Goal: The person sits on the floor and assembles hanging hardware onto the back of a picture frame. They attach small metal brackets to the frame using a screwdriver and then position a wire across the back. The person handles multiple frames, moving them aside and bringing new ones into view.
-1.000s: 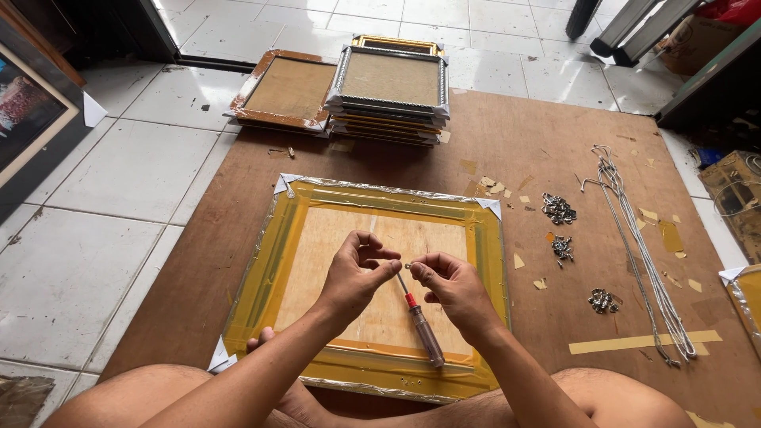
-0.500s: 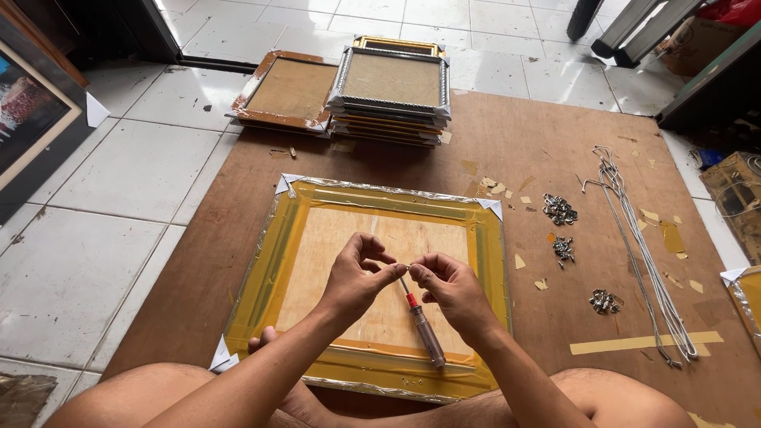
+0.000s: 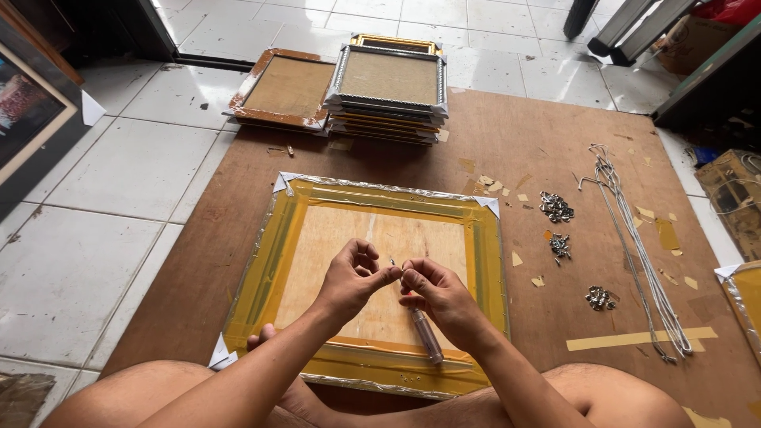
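Shiny and tiny, the little metal screw (image 3: 392, 262) sits pinched between the left hand (image 3: 353, 277) and right hand (image 3: 440, 295), fingertips together, in the middle of the frame. It could slip and get lost on the yellow-taped wooden frame back (image 3: 372, 238), because the right hand also grips a thin screwdriver (image 3: 426, 334).

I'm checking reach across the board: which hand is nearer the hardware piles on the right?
Right. The right hand, gripping a screwdriver, sits over the frame, nearer the hardware piles. The left hand sits beside it, farther from them.
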